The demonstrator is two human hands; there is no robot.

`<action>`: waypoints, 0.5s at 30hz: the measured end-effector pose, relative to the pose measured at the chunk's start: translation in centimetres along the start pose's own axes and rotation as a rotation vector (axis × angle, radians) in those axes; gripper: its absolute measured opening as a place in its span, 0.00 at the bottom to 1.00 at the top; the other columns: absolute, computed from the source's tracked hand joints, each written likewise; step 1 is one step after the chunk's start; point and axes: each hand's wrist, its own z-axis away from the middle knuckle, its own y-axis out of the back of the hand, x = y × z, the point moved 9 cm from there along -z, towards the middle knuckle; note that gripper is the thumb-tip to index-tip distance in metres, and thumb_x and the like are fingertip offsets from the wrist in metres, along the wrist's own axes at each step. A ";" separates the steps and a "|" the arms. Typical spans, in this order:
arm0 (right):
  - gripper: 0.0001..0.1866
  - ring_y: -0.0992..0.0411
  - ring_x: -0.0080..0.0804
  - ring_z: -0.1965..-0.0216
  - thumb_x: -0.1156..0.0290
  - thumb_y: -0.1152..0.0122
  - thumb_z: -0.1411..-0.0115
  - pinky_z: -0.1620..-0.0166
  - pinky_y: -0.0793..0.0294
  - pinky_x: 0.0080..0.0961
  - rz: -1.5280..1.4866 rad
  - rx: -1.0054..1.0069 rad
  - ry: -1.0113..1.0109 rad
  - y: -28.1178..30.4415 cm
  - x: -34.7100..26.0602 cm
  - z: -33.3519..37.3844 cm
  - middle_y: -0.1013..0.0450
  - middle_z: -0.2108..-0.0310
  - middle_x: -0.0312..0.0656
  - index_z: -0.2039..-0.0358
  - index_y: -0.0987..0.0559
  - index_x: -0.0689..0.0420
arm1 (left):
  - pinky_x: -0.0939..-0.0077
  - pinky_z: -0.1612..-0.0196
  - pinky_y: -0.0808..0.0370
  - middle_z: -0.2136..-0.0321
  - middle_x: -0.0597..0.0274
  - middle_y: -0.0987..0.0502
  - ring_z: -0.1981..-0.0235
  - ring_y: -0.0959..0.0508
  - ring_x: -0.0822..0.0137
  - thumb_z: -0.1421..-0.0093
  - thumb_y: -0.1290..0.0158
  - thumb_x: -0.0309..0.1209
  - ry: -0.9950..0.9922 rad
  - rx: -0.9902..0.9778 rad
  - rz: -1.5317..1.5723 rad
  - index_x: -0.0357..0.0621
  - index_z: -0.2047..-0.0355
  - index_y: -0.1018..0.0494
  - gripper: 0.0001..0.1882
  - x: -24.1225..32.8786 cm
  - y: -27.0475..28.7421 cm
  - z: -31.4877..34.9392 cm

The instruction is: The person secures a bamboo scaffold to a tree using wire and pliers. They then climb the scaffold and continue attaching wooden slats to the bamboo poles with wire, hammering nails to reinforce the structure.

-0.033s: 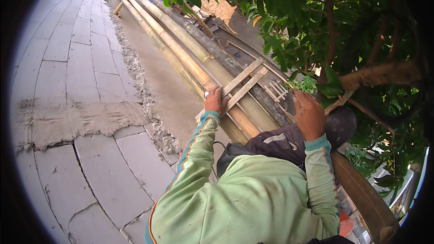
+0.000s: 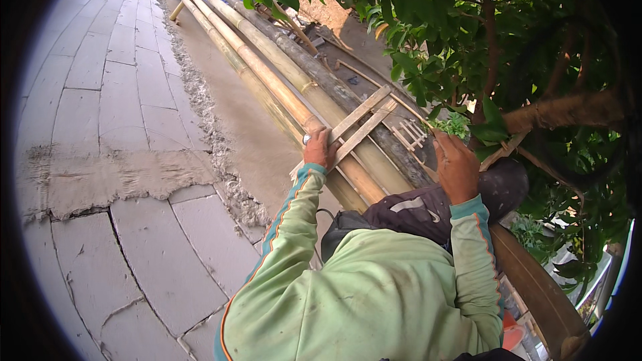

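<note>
Clock positions are taken from the centre of the view. The left hand (image 2: 320,150) sits close to centre, its fingers folded over two wooden slats (image 2: 360,116) where these cross a tan bamboo pole (image 2: 281,91). The slats point toward 1 to 2 o'clock, spanning the adjoining thick pale green pole (image 2: 305,85). The right hand (image 2: 459,168), at 3 o'clock, has its fingers curled and appears to pinch a thin stick (image 2: 411,112) that runs up to the far ends of the slats; the fingertips are partly hidden. The poles lie side by side, extending toward 11 o'clock. Grey blocks (image 2: 157,244) occupy 7 to 10 o'clock, crossed by a mortar band (image 2: 127,175) at 9. Leafy branches (image 2: 428,33) fill 1 to 3 o'clock.
</note>
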 end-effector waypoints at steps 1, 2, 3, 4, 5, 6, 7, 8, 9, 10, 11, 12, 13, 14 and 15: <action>0.15 0.22 0.50 0.64 0.73 0.36 0.37 0.63 0.23 0.42 0.023 0.001 0.005 -0.6 0.3 -0.1 0.23 0.65 0.45 0.50 0.17 0.53 | 0.55 0.42 0.27 0.43 0.53 0.27 0.43 0.26 0.45 0.42 0.37 0.37 0.011 -0.008 0.010 0.47 0.43 0.27 0.26 -0.1 0.0 0.0; 0.14 0.22 0.49 0.64 0.72 0.36 0.38 0.63 0.23 0.41 0.056 -0.004 0.029 -1.4 0.7 -0.1 0.23 0.65 0.44 0.50 0.17 0.52 | 0.55 0.42 0.26 0.43 0.53 0.27 0.43 0.26 0.45 0.41 0.37 0.36 0.022 -0.016 0.021 0.47 0.43 0.26 0.25 -0.2 0.1 0.0; 0.14 0.22 0.48 0.64 0.72 0.36 0.38 0.63 0.23 0.41 0.089 -0.008 0.051 -2.2 1.3 0.0 0.22 0.65 0.43 0.51 0.17 0.51 | 0.56 0.42 0.26 0.43 0.53 0.27 0.43 0.26 0.46 0.41 0.38 0.35 0.032 -0.024 0.031 0.47 0.44 0.25 0.24 -0.4 0.1 0.0; 0.14 0.22 0.47 0.65 0.72 0.36 0.38 0.63 0.23 0.41 0.124 -0.013 0.074 -2.9 1.8 0.1 0.22 0.65 0.43 0.51 0.17 0.51 | 0.56 0.42 0.26 0.44 0.53 0.27 0.44 0.26 0.46 0.41 0.38 0.35 0.009 -0.021 0.024 0.47 0.44 0.25 0.24 -0.4 0.2 0.2; 0.14 0.22 0.48 0.65 0.72 0.36 0.38 0.64 0.23 0.42 0.096 0.010 0.078 -3.4 2.5 0.5 0.23 0.66 0.42 0.51 0.17 0.50 | 0.56 0.43 0.26 0.44 0.53 0.27 0.44 0.25 0.46 0.40 0.39 0.35 -0.015 -0.019 0.017 0.46 0.44 0.25 0.23 -0.5 0.3 0.4; 0.14 0.22 0.48 0.66 0.72 0.36 0.38 0.64 0.24 0.43 0.070 0.032 0.081 -3.8 2.9 0.7 0.24 0.66 0.42 0.51 0.17 0.49 | 0.56 0.43 0.26 0.44 0.52 0.27 0.44 0.25 0.46 0.40 0.39 0.35 -0.037 -0.017 0.011 0.46 0.44 0.25 0.23 -0.4 0.4 0.5; 0.14 0.23 0.49 0.67 0.72 0.37 0.38 0.64 0.24 0.44 0.043 0.054 0.083 -4.0 3.4 1.0 0.24 0.67 0.41 0.51 0.18 0.48 | 0.56 0.43 0.26 0.45 0.52 0.27 0.45 0.25 0.46 0.40 0.39 0.35 -0.017 -0.040 0.039 0.45 0.44 0.25 0.23 -0.6 0.3 0.5; 0.14 0.22 0.49 0.66 0.72 0.37 0.38 0.63 0.24 0.44 0.009 0.065 0.054 -4.3 4.2 1.0 0.23 0.65 0.42 0.51 0.17 0.48 | 0.56 0.43 0.25 0.45 0.51 0.27 0.45 0.25 0.46 0.39 0.40 0.35 0.003 -0.062 0.067 0.45 0.43 0.25 0.23 -0.9 0.3 0.5; 0.13 0.22 0.50 0.65 0.71 0.37 0.37 0.63 0.23 0.43 -0.023 0.075 0.023 -4.3 4.8 1.0 0.22 0.64 0.42 0.51 0.17 0.49 | 0.56 0.44 0.25 0.46 0.51 0.27 0.45 0.25 0.46 0.39 0.40 0.35 0.023 -0.087 0.097 0.45 0.43 0.25 0.24 -0.8 0.3 0.5; 0.13 0.22 0.50 0.64 0.71 0.37 0.37 0.62 0.23 0.43 -0.053 0.079 -0.001 -4.4 5.3 0.9 0.21 0.63 0.44 0.51 0.17 0.51 | 0.57 0.44 0.25 0.47 0.50 0.27 0.46 0.25 0.45 0.40 0.40 0.35 0.022 -0.078 0.133 0.45 0.43 0.25 0.24 -0.4 0.7 0.5; 0.13 0.21 0.51 0.63 0.71 0.37 0.36 0.61 0.23 0.42 -0.083 0.084 -0.025 -4.4 5.9 0.9 0.20 0.63 0.45 0.51 0.17 0.52 | 0.57 0.44 0.25 0.48 0.50 0.26 0.47 0.25 0.45 0.40 0.39 0.35 0.020 -0.069 0.168 0.46 0.43 0.25 0.24 0.0 1.3 0.4; 0.13 0.21 0.52 0.62 0.71 0.37 0.35 0.60 0.22 0.41 -0.116 0.085 -0.038 -4.5 6.2 0.9 0.20 0.63 0.47 0.50 0.17 0.54 | 0.57 0.45 0.25 0.49 0.50 0.26 0.47 0.24 0.45 0.40 0.39 0.35 0.018 -0.057 0.200 0.46 0.43 0.25 0.24 0.2 1.8 0.4; 0.13 0.21 0.54 0.61 0.71 0.38 0.35 0.59 0.22 0.40 -0.148 0.085 -0.052 -4.6 6.6 0.9 0.20 0.62 0.50 0.50 0.17 0.57 | 0.58 0.46 0.25 0.51 0.50 0.25 0.49 0.23 0.46 0.40 0.39 0.36 0.044 -0.090 0.206 0.44 0.44 0.25 0.24 -0.2 1.7 0.5; 0.14 0.21 0.51 0.61 0.71 0.38 0.34 0.59 0.22 0.38 -0.166 0.093 -0.058 -4.7 7.0 0.9 0.20 0.63 0.50 0.49 0.18 0.57 | 0.59 0.47 0.24 0.52 0.50 0.24 0.51 0.22 0.47 0.39 0.38 0.36 0.069 -0.124 0.211 0.42 0.44 0.25 0.24 -0.6 1.5 0.6; 0.14 0.20 0.48 0.62 0.71 0.39 0.33 0.59 0.22 0.37 -0.184 0.102 -0.062 -4.8 7.3 1.0 0.19 0.64 0.50 0.49 0.18 0.58 | 0.60 0.48 0.24 0.54 0.50 0.23 0.52 0.22 0.49 0.39 0.38 0.37 0.095 -0.155 0.216 0.41 0.45 0.25 0.24 -1.0 1.5 0.7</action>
